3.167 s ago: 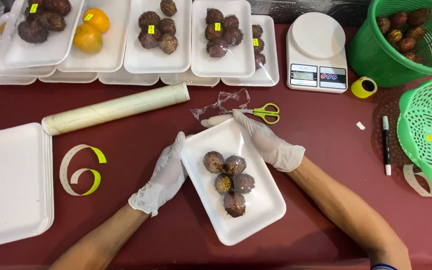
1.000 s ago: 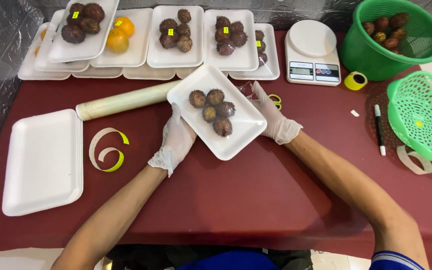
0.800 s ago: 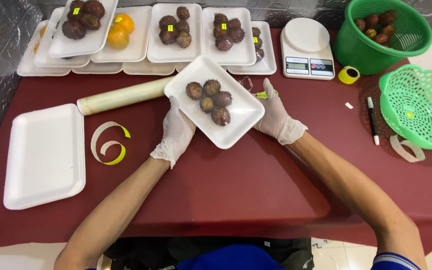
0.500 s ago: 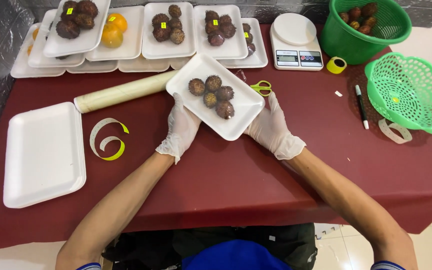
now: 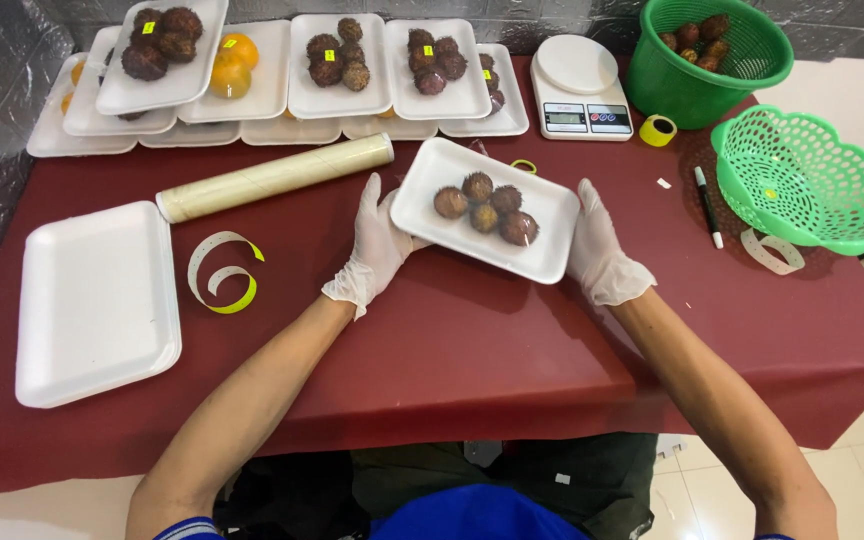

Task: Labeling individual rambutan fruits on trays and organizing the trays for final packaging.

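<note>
Foam tray (image 5: 542, 215), centre frame: light, bendy, five loose hairy fruits (image 5: 482, 203); left hand (image 5: 377, 245) and right hand (image 5: 597, 250) fingers closed on its short ends, best hold.

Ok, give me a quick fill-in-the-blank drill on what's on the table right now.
1. Both gloved hands, the left hand and the right hand, hold a white foam tray carrying ____ spiky brown fruits.
2. The roll of cling film lies to the ____ of that tray.
3. The kitchen scale has ____ on its platform.
4. The shallow scalloped basket is ____ in colour.

Missing words: five; left; nothing; green
</note>
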